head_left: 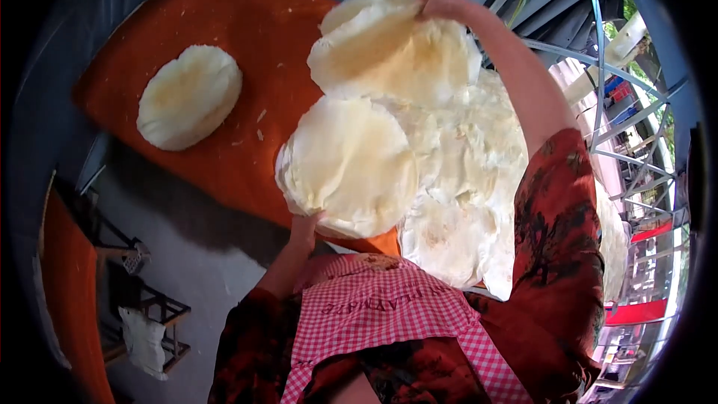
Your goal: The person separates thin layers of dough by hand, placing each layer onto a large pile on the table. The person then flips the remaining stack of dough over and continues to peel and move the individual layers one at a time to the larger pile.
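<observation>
- The right hand [443, 4] is stretched out away from the body, its fingers closed on the far rim of the upper flatbread [389, 49], which hangs tilted above the surface.
- The left hand [307, 228] is close to the body, gripping the near edge of the lower flatbread [348, 164]. Its fingers are mostly hidden behind the bread, so only the wrist and the heel of the hand show.
- The two held breads overlap slightly, the upper one's lower edge just meeting the lower one's top.
- Both are held over a pile of flatbreads [464, 187], which lies spread beneath the right forearm.
- A lone puffed flatbread [189, 96] rests on the orange cloth [247, 30] covering the surface, well apart to the left of both hands.
</observation>
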`<state>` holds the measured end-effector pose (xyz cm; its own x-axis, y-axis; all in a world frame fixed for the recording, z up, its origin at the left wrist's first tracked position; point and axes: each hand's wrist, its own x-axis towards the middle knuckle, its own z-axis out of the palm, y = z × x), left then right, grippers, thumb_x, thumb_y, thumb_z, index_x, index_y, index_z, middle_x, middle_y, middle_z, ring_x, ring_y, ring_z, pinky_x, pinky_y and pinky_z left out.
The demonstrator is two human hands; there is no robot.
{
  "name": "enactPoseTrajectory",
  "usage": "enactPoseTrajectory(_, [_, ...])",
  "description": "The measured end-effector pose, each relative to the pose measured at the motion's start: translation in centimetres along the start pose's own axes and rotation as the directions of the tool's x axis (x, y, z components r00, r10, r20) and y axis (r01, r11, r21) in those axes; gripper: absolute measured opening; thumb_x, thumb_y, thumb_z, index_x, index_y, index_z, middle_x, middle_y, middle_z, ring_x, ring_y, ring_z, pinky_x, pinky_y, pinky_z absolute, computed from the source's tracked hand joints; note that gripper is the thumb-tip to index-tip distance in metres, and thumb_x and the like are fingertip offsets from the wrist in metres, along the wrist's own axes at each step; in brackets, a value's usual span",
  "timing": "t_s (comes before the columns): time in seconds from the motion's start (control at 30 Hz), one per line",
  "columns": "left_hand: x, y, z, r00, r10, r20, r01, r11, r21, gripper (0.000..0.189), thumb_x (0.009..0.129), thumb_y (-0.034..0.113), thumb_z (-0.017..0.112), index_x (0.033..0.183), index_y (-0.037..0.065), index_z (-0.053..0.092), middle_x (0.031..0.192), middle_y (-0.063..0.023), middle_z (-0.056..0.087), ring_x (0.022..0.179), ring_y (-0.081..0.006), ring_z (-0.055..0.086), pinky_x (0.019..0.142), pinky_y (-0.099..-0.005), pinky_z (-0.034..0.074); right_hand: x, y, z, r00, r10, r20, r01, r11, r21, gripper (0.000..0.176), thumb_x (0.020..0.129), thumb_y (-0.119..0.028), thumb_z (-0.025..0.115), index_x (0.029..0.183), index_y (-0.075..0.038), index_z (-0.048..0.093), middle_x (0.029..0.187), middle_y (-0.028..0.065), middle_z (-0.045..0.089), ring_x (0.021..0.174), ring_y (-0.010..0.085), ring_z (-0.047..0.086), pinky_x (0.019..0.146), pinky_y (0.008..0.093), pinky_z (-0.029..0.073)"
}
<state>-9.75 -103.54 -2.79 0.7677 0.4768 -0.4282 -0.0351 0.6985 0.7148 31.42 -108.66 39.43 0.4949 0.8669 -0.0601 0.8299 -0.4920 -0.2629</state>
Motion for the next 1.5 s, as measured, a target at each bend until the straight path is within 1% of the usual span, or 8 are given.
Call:
enactPoseTrajectory(0.07, [-1.7, 3.1, 0.8, 0.974, 0.220, -0.058, -0.189, 0.925, 0.330, 0.056, 0.072, 0.003, 0.071, 0.123, 0.001, 0.050, 0.121, -0.0148, 0.053, 0.110, -0.0291, 0.052, 0.090, -0.0391, 0.044, -0.4, 0.5, 1.1, 0.999, 0.034, -0.020, -0.034, 0.999, 0.018, 0.023, 0.066, -0.005, 0.066, 0.089, 0.000, 0.067, 0.076, 0.0028, 0.065, 0.076, 0.0119, 0.057, 0.072, 0.0294, 0.046])
enactPoseTrajectory(0.17, [-6.0, 9.6, 4.0, 0.725, 0.641, 0.252, -0.469, 0.191, 0.862, 0.053, 0.074, 0.007, 0.069, 0.123, 0.002, 0.050, 0.125, -0.0181, 0.049, 0.115, -0.0348, 0.048, 0.095, -0.0425, 0.040, -1.4, 0.3, 1.7, 0.990, 0.139, 0.022, -0.140, 0.989, 0.043, 0.027, 0.065, -0.004, 0.064, 0.091, 0.000, 0.067, 0.077, 0.0043, 0.064, 0.077, 0.0141, 0.057, 0.074, 0.0295, 0.046])
enactPoseTrajectory(0.33, [1.1, 10.9, 9.0, 0.444, 0.249, 0.861, -0.778, -0.370, 0.508, 0.053, 0.080, 0.024, 0.064, 0.130, 0.013, 0.049, 0.142, -0.0109, 0.036, 0.134, -0.0348, 0.027, 0.105, -0.0493, 0.028, -0.9, -0.1, 3.9, 0.977, 0.212, -0.009, -0.211, 0.975, 0.075, 0.026, 0.064, -0.008, 0.066, 0.088, -0.001, 0.066, 0.078, 0.0059, 0.063, 0.081, 0.0154, 0.057, 0.076, 0.0327, 0.045])
enactPoseTrajectory(0.53, [10.9, 6.0, 4.3, 0.634, 0.035, 0.772, -0.682, -0.445, 0.580, 0.058, 0.081, 0.037, 0.059, 0.135, 0.023, 0.045, 0.149, -0.0082, 0.026, 0.139, -0.0341, 0.016, 0.109, -0.0537, 0.017, 0.2, 2.1, -10.7, 0.976, 0.089, -0.197, -0.149, 0.937, -0.317, 0.019, 0.069, -0.011, 0.066, 0.087, -0.006, 0.070, 0.068, 0.0038, 0.064, 0.061, 0.0104, 0.056, 0.058, 0.0303, 0.047])
enactPoseTrajectory(0.73, [11.2, 8.3, 5.0, 0.729, 0.226, 0.646, -0.680, 0.133, 0.721, 0.020, 0.073, 0.014, 0.067, 0.090, 0.004, 0.063, 0.097, -0.0136, 0.064, 0.095, -0.0335, 0.059, 0.086, -0.0436, 0.045, -5.9, -5.7, -7.3, 0.936, -0.001, -0.351, -0.109, 0.950, -0.293, 0.022, 0.069, -0.017, 0.066, 0.088, -0.005, 0.069, 0.076, 0.0095, 0.068, 0.069, 0.0182, 0.061, 0.065, 0.0348, 0.049])
enactPoseTrajectory(0.8, [9.9, 9.5, 3.3, 0.486, 0.674, 0.556, -0.731, -0.035, 0.681, 0.019, 0.077, 0.012, 0.063, 0.090, -0.001, 0.060, 0.076, -0.0154, 0.062, 0.073, -0.0318, 0.062, 0.069, -0.0412, 0.048, -9.4, -8.0, 2.6, 0.947, -0.045, -0.319, -0.046, 0.961, -0.271, 0.021, 0.074, -0.012, 0.064, 0.093, -0.007, 0.069, 0.076, 0.0085, 0.067, 0.067, 0.0161, 0.062, 0.063, 0.0316, 0.048])
enactPoseTrajectory(1.0, [-2.5, 5.2, -3.1, 0.990, 0.140, 0.001, -0.102, 0.719, 0.688, 0.013, 0.083, 0.010, 0.061, 0.090, 0.000, 0.060, 0.070, -0.0096, 0.060, 0.066, -0.0185, 0.060, 0.064, -0.0295, 0.048, -17.0, -7.6, 35.9, 0.962, -0.146, -0.231, 0.107, 0.979, -0.174, 0.028, 0.071, -0.002, 0.053, 0.094, -0.011, 0.065, 0.100, 0.0052, 0.066, 0.085, 0.0250, 0.061, 0.072, 0.0350, 0.052])
enactPoseTrajectory(1.5, [-4.8, 3.1, -0.6, 0.960, -0.230, -0.158, 0.223, 0.973, -0.058, 0.029, 0.084, 0.013, 0.061, 0.109, 0.004, 0.049, 0.103, -0.0085, 0.058, 0.096, -0.0214, 0.057, 0.087, -0.0362, 0.045, -21.1, -8.3, 42.1, 0.968, -0.162, -0.193, 0.117, 0.967, -0.225, 0.025, 0.071, -0.016, 0.057, 0.095, -0.010, 0.060, 0.094, 0.0051, 0.055, 0.089, 0.0244, 0.055, 0.059, 0.0372, 0.050])
